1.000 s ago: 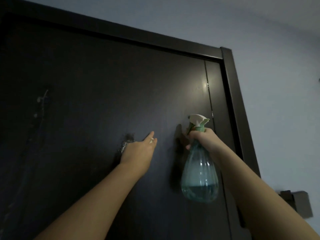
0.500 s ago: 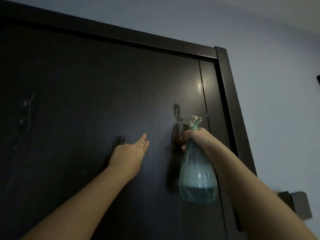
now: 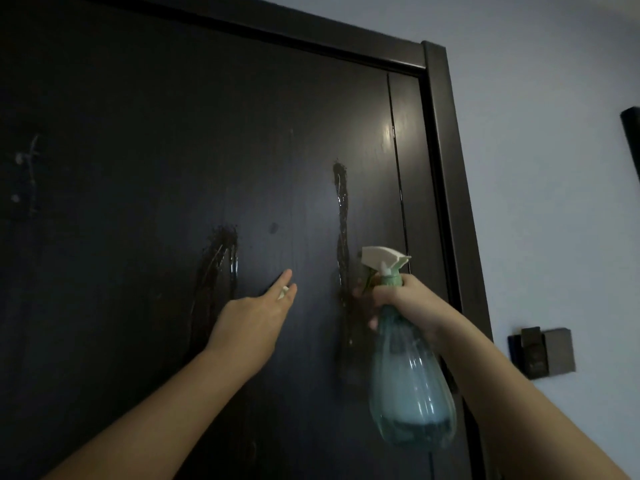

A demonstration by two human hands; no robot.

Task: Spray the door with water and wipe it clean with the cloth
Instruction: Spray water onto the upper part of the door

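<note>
A dark brown door [image 3: 173,150] fills the left and middle of the head view. Two wet streaks run down it, one [image 3: 341,220] right of centre and one [image 3: 221,251] above my left hand. My right hand [image 3: 401,303] grips the neck of a clear teal spray bottle [image 3: 408,386] with a white nozzle pointed left at the door; water fills its lower part. My left hand [image 3: 254,320] is held flat with straight fingers on or just off the door, a small pale bit showing between the fingertips. No cloth is in view.
The dark door frame [image 3: 450,188] runs down the right side of the door. Beyond it is a pale wall with a dark box-shaped fitting [image 3: 542,353] at hand height. Another dark object [image 3: 632,143] shows at the right edge.
A new wet streak appeared right of centre and has run further down. Both hands and the bottle sit slightly lower and further left in the view.
</note>
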